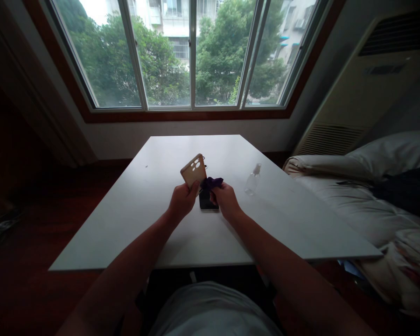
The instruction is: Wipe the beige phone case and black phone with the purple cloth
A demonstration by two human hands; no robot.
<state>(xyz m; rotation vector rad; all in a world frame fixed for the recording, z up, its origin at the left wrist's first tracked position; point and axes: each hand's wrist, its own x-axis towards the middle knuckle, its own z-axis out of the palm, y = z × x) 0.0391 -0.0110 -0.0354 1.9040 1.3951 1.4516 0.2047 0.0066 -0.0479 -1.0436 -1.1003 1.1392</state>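
My left hand (184, 199) is closed on a yellowish phone case (192, 172) with round camera cutouts, held tilted above the table. My right hand (225, 198) pinches a dark purple cloth (213, 183), which meets the right edge of the case. Below the two hands a dark smartphone (207, 203) lies flat on the white table (140, 224), partly hidden by the right hand and the cloth. To the right of that hand stands a clear spray bottle (253, 179).
A padded sofa (322, 191) runs along the table's right side, with dark fabric (406, 192) on it. Behind it stands a tall air conditioner (364, 93). The wall with a window (192, 60) rises beyond the table's far edge.
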